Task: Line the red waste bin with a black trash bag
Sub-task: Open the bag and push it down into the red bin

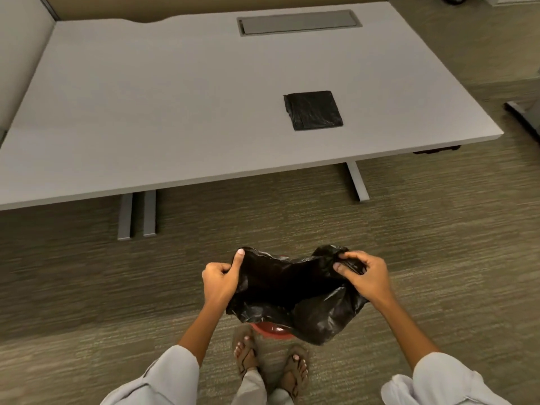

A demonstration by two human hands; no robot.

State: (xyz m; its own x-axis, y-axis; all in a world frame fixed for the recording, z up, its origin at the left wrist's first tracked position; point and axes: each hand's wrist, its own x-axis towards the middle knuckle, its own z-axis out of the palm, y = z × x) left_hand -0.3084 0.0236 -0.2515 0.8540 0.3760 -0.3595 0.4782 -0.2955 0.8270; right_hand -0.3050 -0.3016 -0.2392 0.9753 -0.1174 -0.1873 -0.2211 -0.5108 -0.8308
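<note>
A black trash bag (292, 290) hangs spread between both hands above the floor. My left hand (220, 280) grips its left edge, thumb up along the plastic. On the other side, my right hand (365, 276) pinches the bunched right edge. Under the bag only a small arc of the red waste bin (270, 331) shows; the bag hides the bin's opening and most of its body. The bag's lower part sags over the bin.
A folded stack of black bags (314, 110) lies on the grey desk (146, 112) ahead. Desk legs (137, 216) stand on the carpet to the left, another leg (358, 182) to the right. My sandalled feet (271, 361) are just behind the bin.
</note>
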